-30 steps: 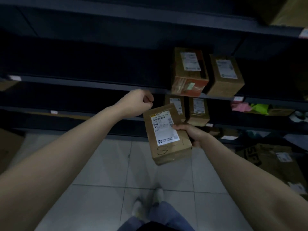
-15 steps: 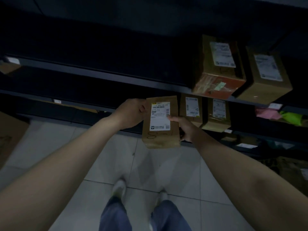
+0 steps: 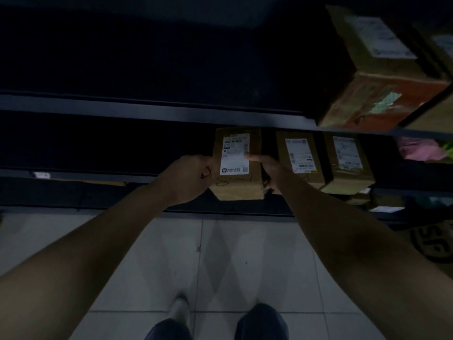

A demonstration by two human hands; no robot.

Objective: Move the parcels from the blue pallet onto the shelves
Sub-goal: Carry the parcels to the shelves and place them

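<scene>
Both arms are reaching forward; the left hand [image 3: 190, 176] and right hand [image 3: 266, 169] are gripping the labelled cardboard parcel [image 3: 236, 165] between curled fingers at the shelf [image 3: 147, 111].

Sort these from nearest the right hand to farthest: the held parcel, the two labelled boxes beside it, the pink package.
1. Brown cardboard parcel, gripped by the right hand.
2. White-labelled brown cardboard box, just right of it.
3. Second white-labelled brown box, further right.
4. Pink package, farthest right.
</scene>
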